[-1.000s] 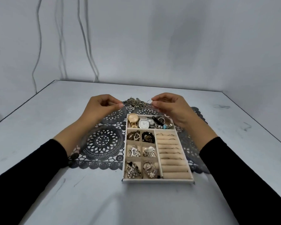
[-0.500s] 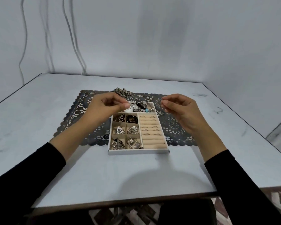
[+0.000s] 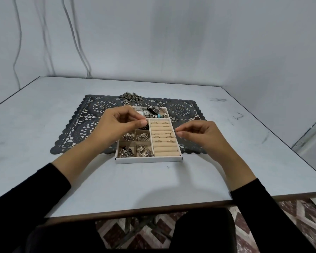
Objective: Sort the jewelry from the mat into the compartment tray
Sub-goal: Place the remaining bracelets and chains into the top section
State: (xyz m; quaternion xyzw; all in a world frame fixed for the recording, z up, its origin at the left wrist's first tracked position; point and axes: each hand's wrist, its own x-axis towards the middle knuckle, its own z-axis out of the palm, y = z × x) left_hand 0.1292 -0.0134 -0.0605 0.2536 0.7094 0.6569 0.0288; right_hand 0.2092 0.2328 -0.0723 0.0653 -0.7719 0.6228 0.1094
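A white compartment tray (image 3: 148,160) lies on a dark lace mat (image 3: 88,123). Its small left cells hold silver pieces, its back cell holds watches (image 3: 142,112), and its beige ring rolls (image 3: 163,141) carry several rings. My left hand (image 3: 117,125) hovers over the tray's upper left cells, thumb and fingertips pinched on something too small to make out. My right hand (image 3: 199,134) pinches a thin hoop ring (image 3: 172,134) just above the ring rolls. A heap of chains (image 3: 132,96) lies on the mat's far edge.
The grey table's front edge (image 3: 153,209) runs close to my body, with patterned floor below it. Walls stand behind and to the right, and cables (image 3: 80,52) hang down the back wall.
My view pulled back and upward. Both hands moved from the mat's far side toward me, and now sit over the tray, the right one with the hoop ring above the ring rolls.
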